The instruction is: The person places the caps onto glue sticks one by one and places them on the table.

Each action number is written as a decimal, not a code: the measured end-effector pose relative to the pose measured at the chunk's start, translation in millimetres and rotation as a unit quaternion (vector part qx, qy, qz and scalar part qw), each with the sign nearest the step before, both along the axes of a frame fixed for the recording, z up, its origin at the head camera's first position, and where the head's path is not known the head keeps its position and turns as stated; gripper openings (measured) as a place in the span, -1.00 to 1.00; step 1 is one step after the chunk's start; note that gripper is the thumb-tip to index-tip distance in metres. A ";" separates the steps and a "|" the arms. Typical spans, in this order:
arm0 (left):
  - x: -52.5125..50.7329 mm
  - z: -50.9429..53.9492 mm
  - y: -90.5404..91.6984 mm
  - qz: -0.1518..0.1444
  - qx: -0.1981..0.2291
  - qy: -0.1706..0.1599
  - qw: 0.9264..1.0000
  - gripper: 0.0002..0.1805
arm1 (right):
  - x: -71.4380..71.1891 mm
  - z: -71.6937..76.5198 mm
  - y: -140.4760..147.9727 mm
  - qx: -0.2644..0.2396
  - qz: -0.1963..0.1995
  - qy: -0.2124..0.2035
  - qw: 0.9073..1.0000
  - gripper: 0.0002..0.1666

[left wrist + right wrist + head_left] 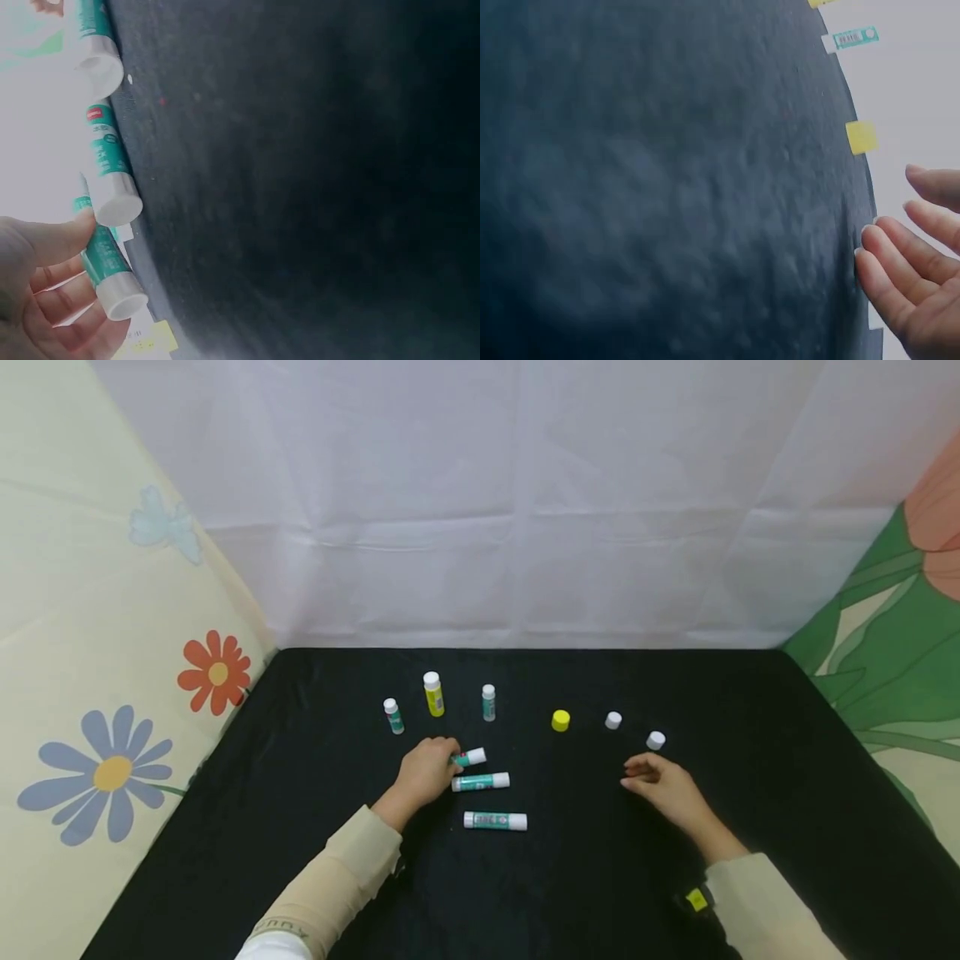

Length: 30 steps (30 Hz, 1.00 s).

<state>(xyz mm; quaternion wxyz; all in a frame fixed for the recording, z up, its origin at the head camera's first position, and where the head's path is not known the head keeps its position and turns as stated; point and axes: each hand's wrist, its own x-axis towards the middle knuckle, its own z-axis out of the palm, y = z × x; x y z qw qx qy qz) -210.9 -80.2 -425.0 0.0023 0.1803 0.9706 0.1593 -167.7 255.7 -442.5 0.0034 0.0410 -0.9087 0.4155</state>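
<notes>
- The beige left sleeve [363, 847] and beige right sleeve [765, 897] are cut off by the head view's lower edge.
- A teal-and-white cylindrical plastic tube [495, 821] is laid sideways on the black cloth-covered table [585, 877].
- A second teal-and-white tube [480, 782] is laid just beyond it; its label is too small to be read.
- The right hand [667, 787] is found released, fingers loosely bent; in its wrist view it is cut off at the right edge.
- By the left hand [427, 771] a third teal-and-white tube [472, 757] is grasped between thumb and fingers; its left end is hidden in the head view.
- Beyond the right hand are noted a small white round cap [656, 740], another white cap [613, 720] and a yellow round cap [560, 720]; their insides cannot be made out.
- Upright beyond the left hand are noted a white-topped teal tube [394, 720], a white-topped yellow tube [435, 698] and another teal tube [489, 705]; their contents cannot be seen.
</notes>
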 end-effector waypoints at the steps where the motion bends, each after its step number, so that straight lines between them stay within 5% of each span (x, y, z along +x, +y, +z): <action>1: -1.1 -0.6 0.3 -0.002 -0.002 -0.001 1.000 -0.81 | -0.5 0.3 1.7 0.005 -0.003 0.002 1.000 -0.70; 30: -9.3 -5.3 1.9 -0.013 -0.034 -0.040 0.999 -0.86 | -11.4 -0.4 32.7 0.070 -0.054 0.034 0.996 -0.66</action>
